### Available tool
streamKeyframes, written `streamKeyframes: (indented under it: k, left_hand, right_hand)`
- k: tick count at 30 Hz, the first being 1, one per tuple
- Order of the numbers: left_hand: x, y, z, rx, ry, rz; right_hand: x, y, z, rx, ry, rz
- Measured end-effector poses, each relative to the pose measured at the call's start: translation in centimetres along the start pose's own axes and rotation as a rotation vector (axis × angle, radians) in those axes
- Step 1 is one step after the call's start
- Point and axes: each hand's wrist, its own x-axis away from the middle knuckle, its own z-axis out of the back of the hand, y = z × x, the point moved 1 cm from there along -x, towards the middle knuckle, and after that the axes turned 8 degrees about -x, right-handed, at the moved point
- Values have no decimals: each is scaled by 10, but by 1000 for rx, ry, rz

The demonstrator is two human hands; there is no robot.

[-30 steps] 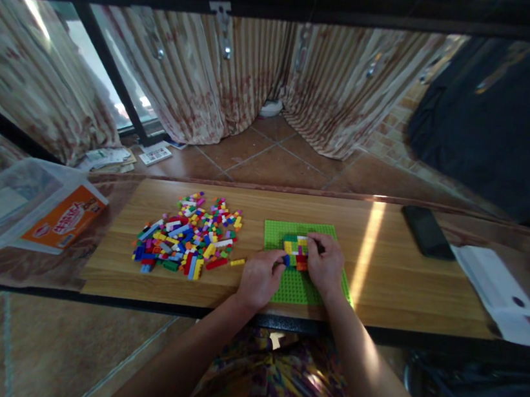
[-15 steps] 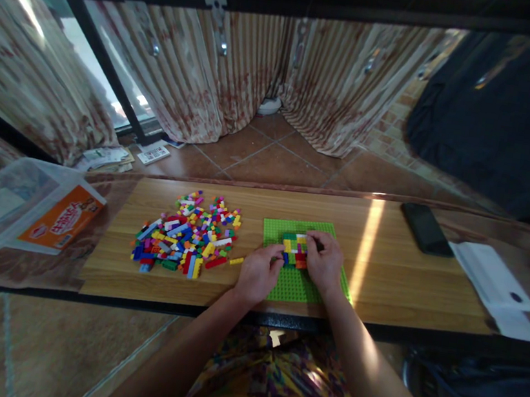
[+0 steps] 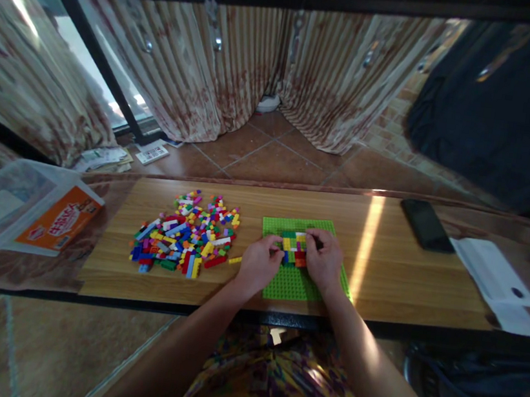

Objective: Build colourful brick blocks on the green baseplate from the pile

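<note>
Hands meet over the brick build (image 3: pixel 295 248) on the green baseplate (image 3: pixel 293 283), mid-table (image 3: pixel 400 281). Left hand (image 3: pixel 258 266) pinches its left edge, fingers curled; right hand (image 3: pixel 324 258) presses on top, fingers bent. Loose brick pile (image 3: pixel 187 234) sits to the left.
</note>
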Motion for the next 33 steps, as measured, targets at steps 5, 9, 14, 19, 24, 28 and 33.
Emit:
streamKeyframes:
  k: [5,9,14,19,24,28,33]
  left_hand:
    - [-7,1,2,21,-22,32]
    - [-11,-1,0,23,-29,46]
    - [-12,0,-1,-8,-21,41]
    - [-11,5,-1,-41,-8,72]
    - [-7,6,-2,-52,28,73]
    - [-6,0,-4,21,24,63]
    - [0,-11,-5,216,39,38]
  right_hand:
    - [0,-2,0,16,3,7]
    - [0,-3,0,15,1,4]
    - [0,-5,0,17,3,-13]
    - [0,-4,0,24,5,-8]
    - [0,-2,-2,33,6,4]
    - [0,0,-2,21,13,9]
    - [0,2,-2,7,12,14]
